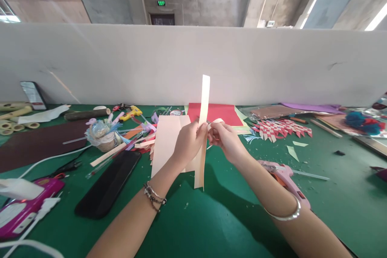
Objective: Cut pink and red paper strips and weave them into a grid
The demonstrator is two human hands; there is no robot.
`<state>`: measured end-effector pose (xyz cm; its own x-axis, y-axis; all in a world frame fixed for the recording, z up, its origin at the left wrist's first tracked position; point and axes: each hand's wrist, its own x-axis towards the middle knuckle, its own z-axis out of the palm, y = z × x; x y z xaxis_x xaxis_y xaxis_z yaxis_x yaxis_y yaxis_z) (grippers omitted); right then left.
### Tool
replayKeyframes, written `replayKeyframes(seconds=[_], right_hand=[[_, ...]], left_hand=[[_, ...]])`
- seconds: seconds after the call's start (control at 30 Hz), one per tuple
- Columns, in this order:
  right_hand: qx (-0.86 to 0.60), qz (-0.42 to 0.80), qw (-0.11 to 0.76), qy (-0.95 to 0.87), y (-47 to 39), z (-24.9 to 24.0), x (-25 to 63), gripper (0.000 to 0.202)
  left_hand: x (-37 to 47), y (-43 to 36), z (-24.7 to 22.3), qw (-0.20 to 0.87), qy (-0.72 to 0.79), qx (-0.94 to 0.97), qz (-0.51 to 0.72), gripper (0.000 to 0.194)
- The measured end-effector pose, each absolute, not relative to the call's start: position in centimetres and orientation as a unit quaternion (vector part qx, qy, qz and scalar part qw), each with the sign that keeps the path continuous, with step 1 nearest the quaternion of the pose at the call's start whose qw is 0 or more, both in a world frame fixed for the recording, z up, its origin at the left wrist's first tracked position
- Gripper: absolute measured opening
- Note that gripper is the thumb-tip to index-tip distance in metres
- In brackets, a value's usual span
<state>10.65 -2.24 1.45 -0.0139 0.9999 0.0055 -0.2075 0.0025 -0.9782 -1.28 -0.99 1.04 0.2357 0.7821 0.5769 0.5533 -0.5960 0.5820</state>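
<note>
1. Two hands meet over the green table (184, 217). Your left hand (189, 141) is clamped on the pale strip (204, 96), thumb across its middle.
2. Strip stands near upright, one end above your grip, the other below, in front of the peach sheets (165, 141). Red paper (217, 115) lies farther back.
3. Right hand (225, 139): fingers curled in at the strip's edge. Whether they pinch it, cannot tell; the fingertips are partly hidden.
4. Best hold, I judge: pinch flat and light with the left; a hard squeeze could crease the paper.
5. Let the right fingertips do the fine work close to the left thumb, where the strip is best braced. Farther out it would likely bend or twist.
6. Line up edges before pressing.
7. Mind your right forearm, close by the pink glue gun (290, 179). Heat unknown; give it room.
</note>
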Motion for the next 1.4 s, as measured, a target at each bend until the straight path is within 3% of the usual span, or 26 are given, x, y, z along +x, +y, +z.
replayKeyframes(seconds=[0.3,0.57,0.7,0.87,1.1,1.4], right_hand=[[-0.464,0.422,0.534,-0.568,-2.2,1.0,10.3,0.044],[-0.447,0.422,0.511,-0.601,-2.5,1.3,10.5,0.042],[-0.458,0.423,0.515,-0.588,-2.4,1.3,10.8,0.04],[-0.441,0.418,0.554,-0.569,-2.4,1.5,11.0,0.045],[-0.456,0.325,0.523,-0.643,-3.1,1.7,10.5,0.047],[-0.436,0.381,0.512,-0.635,-3.1,1.7,10.6,0.042]], left_hand=[[-1.3,-0.9,1.0,0.179,0.429,0.764,0.447,0.037],[-1.4,-0.8,1.3,0.334,0.392,0.701,0.493,0.037],[-1.7,-0.9,1.9,0.303,0.408,0.682,0.526,0.041],[-1.5,-0.9,1.8,0.35,0.394,0.719,0.453,0.039],[-1.2,-1.4,1.4,0.249,0.415,0.724,0.491,0.042],[-1.1,-1.2,1.4,0.27,0.417,0.673,0.548,0.043]])
